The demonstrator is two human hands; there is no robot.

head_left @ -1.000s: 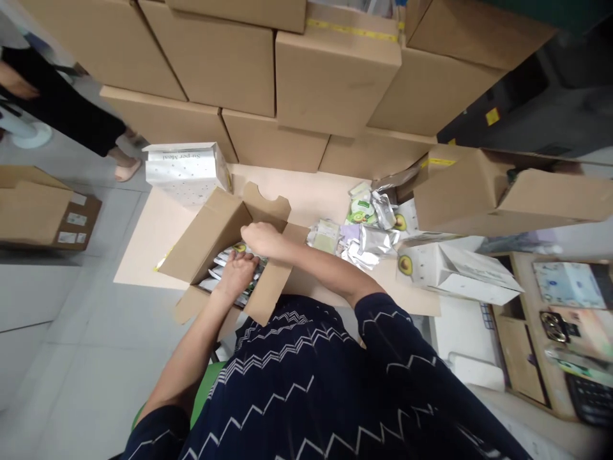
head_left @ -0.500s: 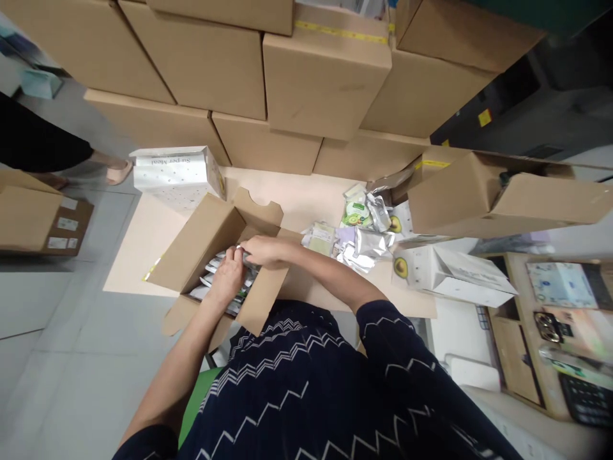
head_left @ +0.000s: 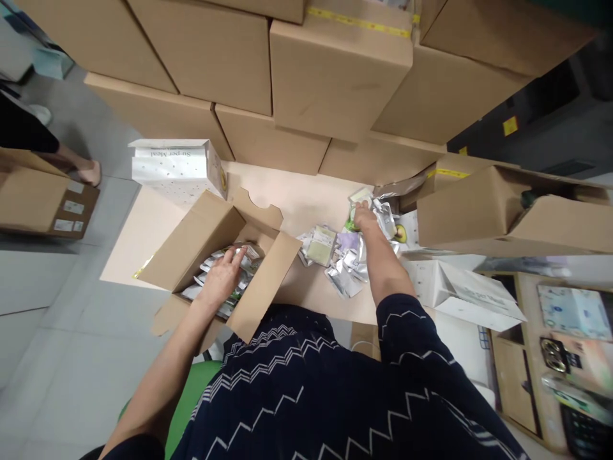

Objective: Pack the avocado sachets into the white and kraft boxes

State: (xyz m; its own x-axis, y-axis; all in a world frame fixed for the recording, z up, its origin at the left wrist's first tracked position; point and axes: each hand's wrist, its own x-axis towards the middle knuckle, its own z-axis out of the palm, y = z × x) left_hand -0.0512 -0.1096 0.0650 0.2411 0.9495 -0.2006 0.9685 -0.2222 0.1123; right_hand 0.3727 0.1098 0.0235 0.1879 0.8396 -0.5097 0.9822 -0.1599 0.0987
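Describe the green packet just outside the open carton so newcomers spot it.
Before the stacked boxes, an open carton sits on the pale tabletop. Just right of it, toward the left of the loose pile, lies a squarish packet. Its dull green face sets it apart from the silver pouches and lilac packet beside it.

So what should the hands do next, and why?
Maybe the right hand should lift the green packet, because that hand is right over it, while the left hand lies over silvery packets inside the open cardboard box.
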